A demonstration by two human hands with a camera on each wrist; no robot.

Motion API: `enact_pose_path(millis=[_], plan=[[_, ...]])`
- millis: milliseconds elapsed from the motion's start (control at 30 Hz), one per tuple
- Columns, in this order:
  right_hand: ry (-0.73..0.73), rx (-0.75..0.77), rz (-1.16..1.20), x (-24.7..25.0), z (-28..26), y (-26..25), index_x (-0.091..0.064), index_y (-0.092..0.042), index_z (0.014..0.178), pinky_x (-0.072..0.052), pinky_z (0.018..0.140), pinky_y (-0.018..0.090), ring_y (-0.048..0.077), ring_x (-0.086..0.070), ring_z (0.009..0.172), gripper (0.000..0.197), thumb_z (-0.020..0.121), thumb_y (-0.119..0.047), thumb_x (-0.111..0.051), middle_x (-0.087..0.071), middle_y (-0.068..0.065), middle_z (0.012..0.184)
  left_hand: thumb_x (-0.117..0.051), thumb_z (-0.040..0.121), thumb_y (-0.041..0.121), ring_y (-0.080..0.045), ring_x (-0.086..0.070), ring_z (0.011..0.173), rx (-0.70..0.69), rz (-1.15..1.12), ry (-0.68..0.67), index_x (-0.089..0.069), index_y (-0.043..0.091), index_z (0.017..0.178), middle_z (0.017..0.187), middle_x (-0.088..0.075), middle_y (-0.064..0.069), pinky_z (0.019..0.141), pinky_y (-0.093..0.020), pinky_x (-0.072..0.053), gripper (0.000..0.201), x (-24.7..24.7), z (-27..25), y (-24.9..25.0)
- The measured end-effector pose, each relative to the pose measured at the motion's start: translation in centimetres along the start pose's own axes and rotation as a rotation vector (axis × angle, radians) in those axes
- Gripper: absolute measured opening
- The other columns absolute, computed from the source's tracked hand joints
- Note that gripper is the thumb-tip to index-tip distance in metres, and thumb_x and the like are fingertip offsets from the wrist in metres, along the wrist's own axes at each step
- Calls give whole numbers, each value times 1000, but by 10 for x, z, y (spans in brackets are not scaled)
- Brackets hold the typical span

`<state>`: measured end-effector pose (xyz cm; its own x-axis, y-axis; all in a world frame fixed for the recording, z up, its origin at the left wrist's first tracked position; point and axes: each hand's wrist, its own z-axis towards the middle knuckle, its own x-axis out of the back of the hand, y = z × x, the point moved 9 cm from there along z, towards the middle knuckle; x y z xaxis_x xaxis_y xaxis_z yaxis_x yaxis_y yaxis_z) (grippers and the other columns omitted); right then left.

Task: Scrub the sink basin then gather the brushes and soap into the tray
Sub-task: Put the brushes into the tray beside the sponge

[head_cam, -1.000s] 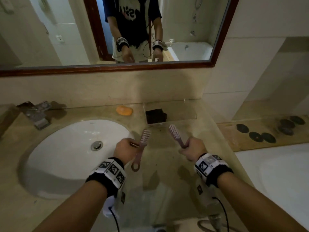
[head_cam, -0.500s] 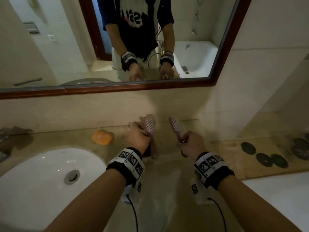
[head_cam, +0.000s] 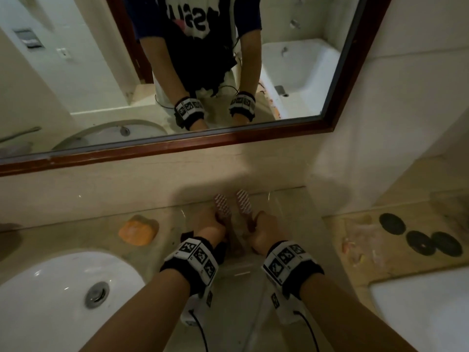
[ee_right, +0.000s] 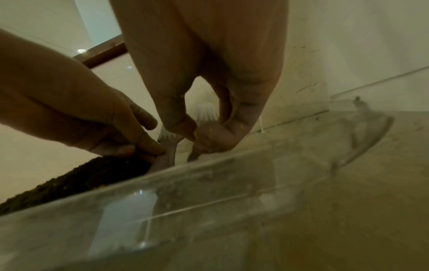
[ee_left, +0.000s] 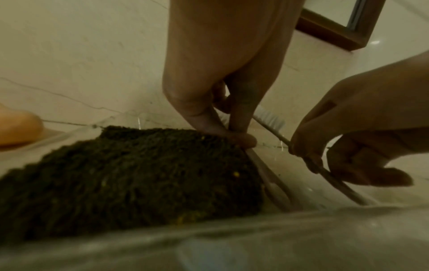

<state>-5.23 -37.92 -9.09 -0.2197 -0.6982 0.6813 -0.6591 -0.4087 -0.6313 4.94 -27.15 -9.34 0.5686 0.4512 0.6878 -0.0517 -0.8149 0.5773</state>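
Down inside the clear tray (head_cam: 272,199) against the back wall, two brushes are being set down. The left hand (head_cam: 212,226) pinches the left brush (head_cam: 222,203) by its handle between thumb and fingers, right beside a dark scrub pad (ee_left: 130,176) already lying in the tray. The right hand (head_cam: 264,228) likewise has its grip closed around the handle of the right brush (head_cam: 243,199), bristle heads of both pointing toward the wall. The orange soap (head_cam: 138,231) sits on the table outside the tray, between it and the sink basin (head_cam: 38,295).

A likely slip: letting go while the handles are tilted could let a brush tip over the low wall, or the two crowded hands could knock each other's brush. The transparent rim is hard to see, so a handle may catch on it.

Compared with half a second ago, both hands have dropped lower and further forward, from above the tray into it, and the head camera has tipped closer over the table.
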Motion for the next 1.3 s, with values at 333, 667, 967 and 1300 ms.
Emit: enact_pose_path(millis=[333, 667, 967, 1300], plan=[[6, -92, -21, -19, 19, 6, -51, -2, 111, -52, 90, 44, 35, -61, 104, 42, 87, -36, -58, -62, 19, 115, -58, 84, 8, -35, -66, 94, -53, 83, 19, -62, 8, 85, 101, -69, -21, 84, -45, -57, 4, 4, 8, 6], [62, -53, -124, -23, 25, 3, -51, -1, 111, -50, 85, 36, 32, -59, 106, 42, 85, -32, -62, -60, 18, 117, -62, 80, 17, -31, -66, 95, -43, 153, 111, -67, 9, 91, 100, -72, -13, 89, -43, -54, 14, 8, 16, 4], [123, -18, -125, -11, 23, 3, -47, 2, 117, -48, 86, 36, 34, -57, 109, 38, 91, -24, -57, -57, 21, 121, -60, 86, 9, -35, -63, 106, 18, 27, 18, -64, 2, 100, 114, -66, -20, 92, -42, -54, 16, 3, 13, -4], [206, 194, -194, -19, -17, -78, -49, -3, 126, -46, 95, 36, 32, -52, 117, 38, 90, -14, -53, -50, 15, 131, -58, 80, 5, -29, -60, 101, -160, -3, 275, -61, 12, 105, 108, -62, -9, 74, -28, -43, 27, 105, -33, -43]])
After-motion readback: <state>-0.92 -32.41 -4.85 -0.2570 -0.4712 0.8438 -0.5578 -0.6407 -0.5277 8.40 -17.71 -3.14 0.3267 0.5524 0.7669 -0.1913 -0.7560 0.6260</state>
